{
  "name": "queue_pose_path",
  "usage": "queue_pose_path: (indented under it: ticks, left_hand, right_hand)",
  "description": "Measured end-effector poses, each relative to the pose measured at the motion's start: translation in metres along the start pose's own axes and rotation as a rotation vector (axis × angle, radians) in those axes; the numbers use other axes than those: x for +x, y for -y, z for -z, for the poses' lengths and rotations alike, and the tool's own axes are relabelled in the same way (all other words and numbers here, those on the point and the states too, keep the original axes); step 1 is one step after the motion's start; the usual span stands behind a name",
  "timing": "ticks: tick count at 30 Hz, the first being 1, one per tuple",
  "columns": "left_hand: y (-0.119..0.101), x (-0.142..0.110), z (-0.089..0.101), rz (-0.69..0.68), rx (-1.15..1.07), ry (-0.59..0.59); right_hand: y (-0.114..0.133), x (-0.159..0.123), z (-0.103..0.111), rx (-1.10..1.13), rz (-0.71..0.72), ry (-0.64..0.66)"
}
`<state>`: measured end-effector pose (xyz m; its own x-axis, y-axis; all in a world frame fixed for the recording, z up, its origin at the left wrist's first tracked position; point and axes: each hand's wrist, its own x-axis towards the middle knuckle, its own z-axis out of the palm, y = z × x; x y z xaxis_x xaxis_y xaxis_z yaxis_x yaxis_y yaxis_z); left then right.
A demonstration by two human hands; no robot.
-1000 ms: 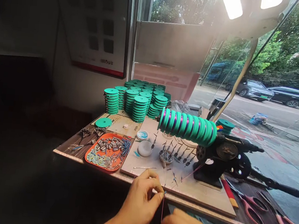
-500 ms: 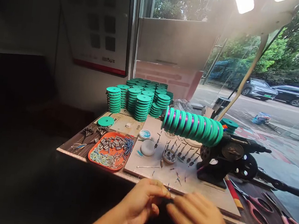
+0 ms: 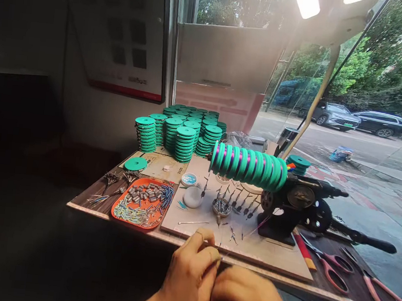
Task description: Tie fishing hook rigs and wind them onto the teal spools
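At the front edge of the board, my left hand (image 3: 192, 271) is closed, thumb and fingers pinched on a thin fishing line (image 3: 224, 256) that shows faintly at the fingertips. Against it sits my right hand (image 3: 248, 297), curled and blurred; its fingertips are hidden, so what it holds cannot be made out. Just beyond lie small metal swivel pieces (image 3: 233, 235). A row of green foam spools (image 3: 249, 166) wound with purple line is mounted on a black hand-cranked winder (image 3: 301, 199). Several dark sinkers with pins (image 3: 240, 205) stand around a small round dish (image 3: 221, 214).
An orange tray (image 3: 112, 212) of small parts is at the left. Stacked green spools (image 3: 184, 144) stand behind. A white round pad (image 3: 192, 197) and a thin metal needle tool (image 3: 193, 223) lie on the board. Scissors (image 3: 335, 274) and pink-handled pliers (image 3: 378, 293) are at the right.
My right hand has come leftward and curled in against my left. My left hand has turned, its knuckles raised. The camera view has shifted slightly right.
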<state>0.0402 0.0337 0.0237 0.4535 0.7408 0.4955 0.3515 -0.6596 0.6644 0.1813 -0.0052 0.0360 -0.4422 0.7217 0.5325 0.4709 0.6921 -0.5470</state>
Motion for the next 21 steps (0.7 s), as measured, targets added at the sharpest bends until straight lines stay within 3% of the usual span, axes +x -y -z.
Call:
queue_pose_path:
  ticks: [1,2,5,7,9,10,12,14,16,18,21]
  left_hand:
    - [0.003,-0.002,-0.001,-0.105,0.106,-0.058]
    - [0.007,-0.004,-0.002,-0.184,0.195,-0.126]
    - [0.014,-0.006,-0.005,-0.326,0.362,-0.299]
    - [0.015,-0.005,-0.004,-0.369,0.364,-0.310]
    - [0.011,-0.002,-0.003,-0.299,0.242,-0.247]
    - [0.009,0.000,-0.002,-0.176,0.120,-0.196]
    - [0.003,0.005,0.000,0.237,-0.254,-0.078]
    - [-0.001,0.010,0.002,0.718,-0.719,0.037]
    - [-0.002,0.013,0.003,1.065,-1.124,0.111]
    - [-0.003,0.015,0.004,1.219,-1.335,0.137]
    - [-0.006,0.016,0.006,1.273,-1.442,0.135]
  right_hand:
    - [0.002,0.016,0.007,0.106,-0.082,0.055]
    - [0.002,0.034,0.014,0.196,-0.265,0.078]
    - [-0.007,0.086,0.024,0.412,-0.615,0.220]
    - [-0.015,0.105,0.022,0.423,-0.638,0.280]
    - [-0.019,0.103,0.018,0.401,-0.620,0.284]
    - [-0.018,0.095,0.016,0.367,-0.603,0.251]
    - [-0.014,0.070,0.017,0.194,-0.462,0.111]
    - [-0.009,0.041,0.019,-0.187,-0.044,-0.076]
    - [-0.008,0.017,0.018,-0.500,0.345,-0.116]
    - [-0.012,0.001,0.012,-0.641,0.512,-0.103]
    - [-0.025,-0.014,-0.005,-0.571,0.413,-0.142]
